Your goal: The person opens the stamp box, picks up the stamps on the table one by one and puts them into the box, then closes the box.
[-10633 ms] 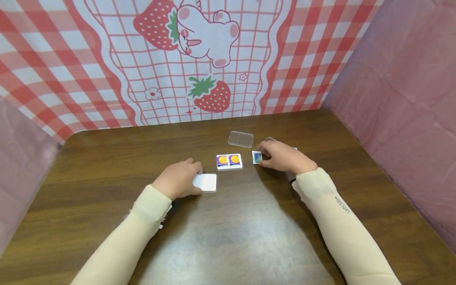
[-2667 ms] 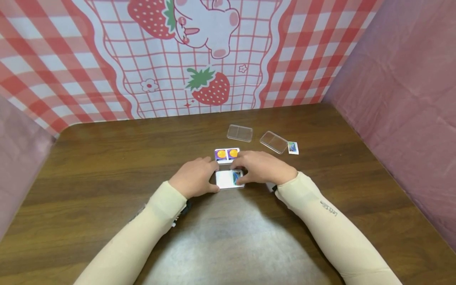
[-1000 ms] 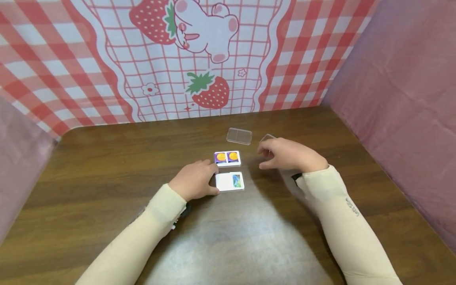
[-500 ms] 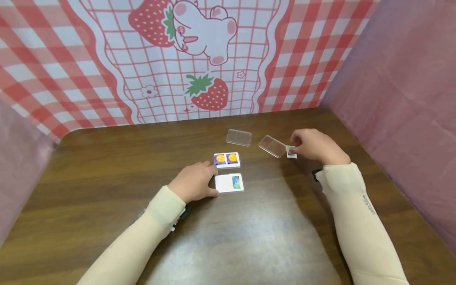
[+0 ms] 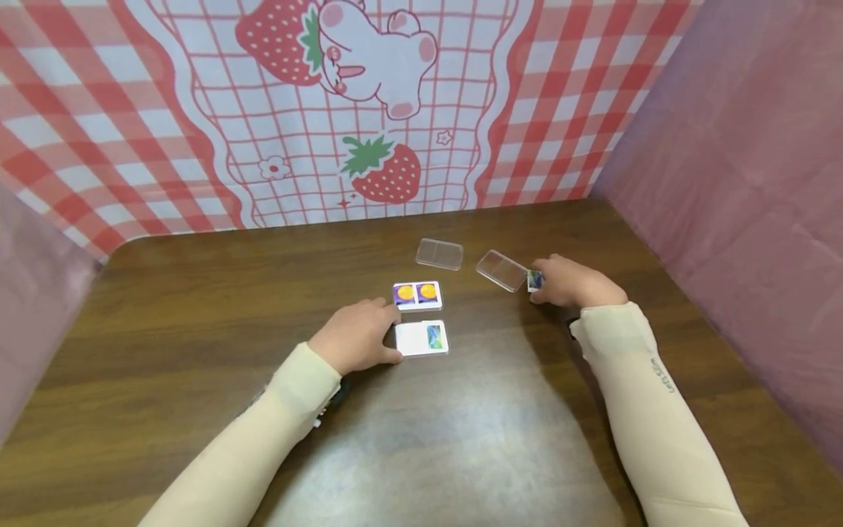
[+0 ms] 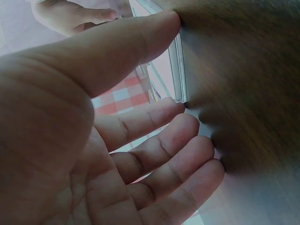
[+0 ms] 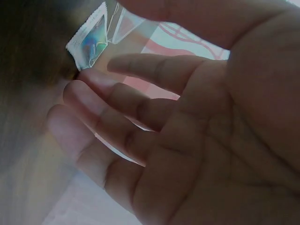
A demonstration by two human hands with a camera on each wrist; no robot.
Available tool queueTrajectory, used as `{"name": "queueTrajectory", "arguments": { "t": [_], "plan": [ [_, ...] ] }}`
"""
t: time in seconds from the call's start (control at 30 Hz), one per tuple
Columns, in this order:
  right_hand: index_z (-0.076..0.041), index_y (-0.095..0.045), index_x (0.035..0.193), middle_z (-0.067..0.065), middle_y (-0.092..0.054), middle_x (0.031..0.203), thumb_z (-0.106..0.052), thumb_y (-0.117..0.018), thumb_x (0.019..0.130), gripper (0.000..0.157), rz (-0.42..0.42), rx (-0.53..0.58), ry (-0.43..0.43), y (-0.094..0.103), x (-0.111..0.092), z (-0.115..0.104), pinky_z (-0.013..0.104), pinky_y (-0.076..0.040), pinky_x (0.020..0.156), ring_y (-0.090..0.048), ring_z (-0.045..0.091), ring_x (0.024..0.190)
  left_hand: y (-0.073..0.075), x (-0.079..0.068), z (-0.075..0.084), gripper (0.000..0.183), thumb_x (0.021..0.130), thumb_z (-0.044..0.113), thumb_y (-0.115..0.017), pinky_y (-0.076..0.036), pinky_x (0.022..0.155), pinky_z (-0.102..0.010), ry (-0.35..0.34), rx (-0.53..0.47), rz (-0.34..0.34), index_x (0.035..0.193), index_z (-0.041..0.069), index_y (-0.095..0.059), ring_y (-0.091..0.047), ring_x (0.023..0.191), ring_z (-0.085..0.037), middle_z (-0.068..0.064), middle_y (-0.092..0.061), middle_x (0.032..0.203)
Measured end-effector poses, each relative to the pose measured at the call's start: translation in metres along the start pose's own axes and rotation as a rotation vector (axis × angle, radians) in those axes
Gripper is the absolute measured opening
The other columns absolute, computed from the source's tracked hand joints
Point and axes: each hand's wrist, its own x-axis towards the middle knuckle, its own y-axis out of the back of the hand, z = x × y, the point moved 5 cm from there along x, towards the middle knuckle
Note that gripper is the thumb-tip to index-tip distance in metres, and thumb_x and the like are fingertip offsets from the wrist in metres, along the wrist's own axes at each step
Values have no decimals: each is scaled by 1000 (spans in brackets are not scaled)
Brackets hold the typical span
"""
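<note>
In the head view, my left hand [image 5: 356, 335] rests at the left end of a flat clear case with a white insert [image 5: 411, 339]. Thumb and index finger hold its two left corners, as the left wrist view shows; the other fingers extend loosely. A blue-green postage stamp [image 5: 435, 337] lies on the insert's right half. My right hand [image 5: 569, 282] is at a second postage stamp [image 7: 91, 44], low over the table, with fingers extended. A fingertip reaches this stamp's lower corner in the right wrist view; the thumb tip is out of frame there.
Behind the white case lies another case [image 5: 418, 296] with two orange-and-purple stamps. Two clear lids [image 5: 440, 254] lie further back, the right-hand lid [image 5: 502, 271] close beside the second stamp. A checked cloth [image 5: 560, 110] hangs behind the wooden table [image 5: 230, 293].
Earlier, my right hand laid one stamp on the white insert. It then moved right to the second stamp and has just lowered around it. My left hand stays at the case.
</note>
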Motion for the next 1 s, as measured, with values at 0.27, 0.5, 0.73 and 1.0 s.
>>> {"name": "queueTrajectory", "arguments": {
  "t": [0.27,0.5,0.73,1.0],
  "plan": [
    [6,-63,118,19,-58,106,-13,-68,97,29,24,-4,1,-4,3,7,46,-44,79,-50,31,96,-3,1,0,52,83,41,-86,-55,83,-44,-15,-9,2,117,6,-68,-63,92,-24,-9,-67,106],
    [6,-65,108,15,-60,96,-9,-67,96,19,63,-17,24,-1,8,5,44,-45,78,-52,29,88,-1,-1,-2,52,83,42,-86,-55,81,-44,-18,-2,20,116,6,-68,-64,91,-24,-8,-67,105],
    [5,-65,109,15,-60,94,-5,-63,97,17,63,-22,30,0,9,6,44,-44,78,-50,29,88,0,-1,-2,55,84,42,-86,-56,84,-44,-15,-2,14,120,5,-68,-65,94,-25,-9,-67,107],
    [7,-63,115,19,-61,104,-5,-66,95,24,75,26,-5,-2,7,10,47,-46,82,-52,31,93,-1,-1,-1,53,84,42,-85,-55,84,-44,-14,4,12,119,5,-68,-64,93,-25,-9,-67,107]
  ]
}}
